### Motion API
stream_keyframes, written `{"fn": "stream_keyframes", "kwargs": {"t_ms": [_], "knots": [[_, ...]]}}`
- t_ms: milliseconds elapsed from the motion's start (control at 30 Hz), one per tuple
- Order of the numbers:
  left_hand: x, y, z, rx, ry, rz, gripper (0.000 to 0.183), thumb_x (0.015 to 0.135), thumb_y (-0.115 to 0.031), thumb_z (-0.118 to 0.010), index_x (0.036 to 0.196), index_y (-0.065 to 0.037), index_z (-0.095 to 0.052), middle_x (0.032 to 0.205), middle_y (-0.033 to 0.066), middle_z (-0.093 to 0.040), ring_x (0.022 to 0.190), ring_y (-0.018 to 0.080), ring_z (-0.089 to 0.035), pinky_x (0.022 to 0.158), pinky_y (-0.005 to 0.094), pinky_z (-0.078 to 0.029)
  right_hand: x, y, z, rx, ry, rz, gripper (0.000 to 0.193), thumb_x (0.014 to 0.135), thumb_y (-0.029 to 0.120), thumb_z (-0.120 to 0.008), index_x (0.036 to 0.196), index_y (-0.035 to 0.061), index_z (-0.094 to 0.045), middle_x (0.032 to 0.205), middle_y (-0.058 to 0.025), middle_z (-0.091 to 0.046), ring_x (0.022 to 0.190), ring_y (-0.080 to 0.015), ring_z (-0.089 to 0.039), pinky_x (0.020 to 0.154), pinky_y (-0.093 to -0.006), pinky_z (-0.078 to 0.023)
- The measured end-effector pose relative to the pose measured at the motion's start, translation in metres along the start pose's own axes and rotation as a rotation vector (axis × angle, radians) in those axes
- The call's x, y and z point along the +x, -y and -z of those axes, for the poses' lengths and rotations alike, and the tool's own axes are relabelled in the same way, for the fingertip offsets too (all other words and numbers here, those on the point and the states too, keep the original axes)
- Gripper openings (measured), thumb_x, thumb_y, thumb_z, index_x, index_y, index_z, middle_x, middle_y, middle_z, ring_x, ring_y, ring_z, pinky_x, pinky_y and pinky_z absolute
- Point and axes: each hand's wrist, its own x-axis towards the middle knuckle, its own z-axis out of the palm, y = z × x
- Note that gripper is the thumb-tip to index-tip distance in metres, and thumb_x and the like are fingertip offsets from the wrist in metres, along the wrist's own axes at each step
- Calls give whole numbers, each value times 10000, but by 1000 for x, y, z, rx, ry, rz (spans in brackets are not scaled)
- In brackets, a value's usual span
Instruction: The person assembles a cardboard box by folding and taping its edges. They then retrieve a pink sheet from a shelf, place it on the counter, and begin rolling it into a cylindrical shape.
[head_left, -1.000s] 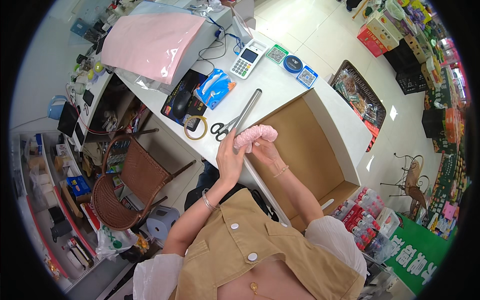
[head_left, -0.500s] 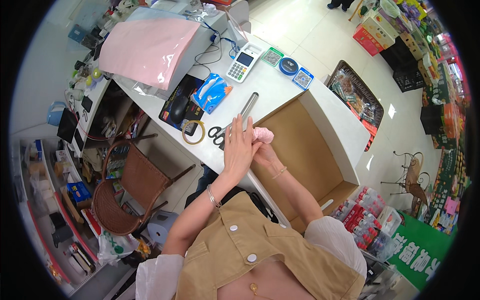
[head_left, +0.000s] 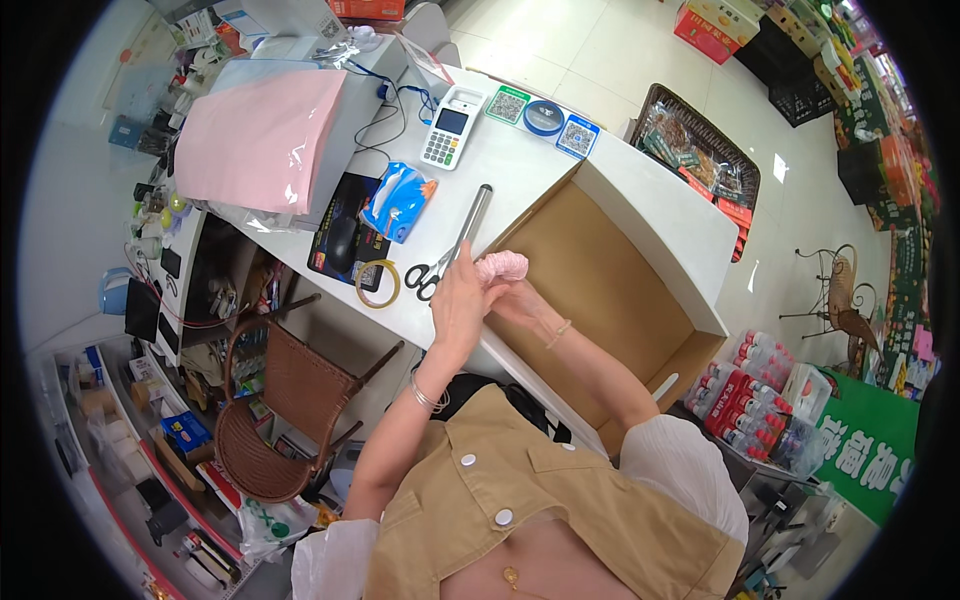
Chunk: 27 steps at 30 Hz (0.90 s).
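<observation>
A crinkled, pale pink bundle [head_left: 505, 266] is held between my two hands above the near edge of the open cardboard box. My left hand [head_left: 459, 303] presses against its left side, with the fingers upright and curled round it. From below and to the right, my right hand [head_left: 520, 307] grips the bundle; part of these fingers is hidden behind the left hand. Just left of my hands lie black-handled scissors [head_left: 421, 281], partly covered. A slim silver rod [head_left: 477, 212] points away from me behind them. Whether the bundle is paper or cloth, I cannot tell.
The box [head_left: 600, 290] takes up the table's right side. A tape roll [head_left: 377, 284], tissue pack [head_left: 399, 202], mouse [head_left: 343, 240] and card terminal [head_left: 452, 130] lie left and farther back. A wicker chair [head_left: 310, 390] stands left, bottled drinks [head_left: 745, 410] right.
The left hand's fingers, earlier stretched flat beside the pink bundle, are now bent in round it. Both hands still hold it. The view has swung slightly, shifting the table leftward.
</observation>
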Motion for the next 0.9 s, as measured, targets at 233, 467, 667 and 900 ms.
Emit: {"fn": "stream_keyframes", "kwargs": {"t_ms": [233,467,667,900], "knots": [[-5,37,22,-292,84,18,1077,632,-277,-870,1437,8,-213,1138,206,-594,1054,315,-601,908,393,-480,3,-6,-5,10,-32,-5,304,872,73,-630,1164,93,-548,1140,-34,-584,1101,-176,-556,993,-368,-446],[-23,46,44,-427,152,28,825,706,-197,-801,1381,-12,-367,1122,242,-617,1024,341,-624,856,394,-502,9,-13,2,-24,65,40,267,885,75,-619,1143,76,-548,1113,-39,-584,1083,-183,-564,983,-381,-451],[-20,41,31,-127,49,-12,516,745,-151,-728,1201,3,-543,953,214,-660,823,397,-643,694,446,-511,9,-10,-4,9,21,24,245,884,80,-615,1124,71,-564,1098,-52,-588,1075,-194,-566,980,-379,-452],[-15,34,36,-132,107,51,539,754,-180,-741,1225,-2,-546,947,234,-654,817,394,-647,690,426,-513,7,-6,-7,16,80,-13,250,872,96,-635,1112,80,-567,1090,-49,-587,1072,-199,-562,984,-395,-442]]}}
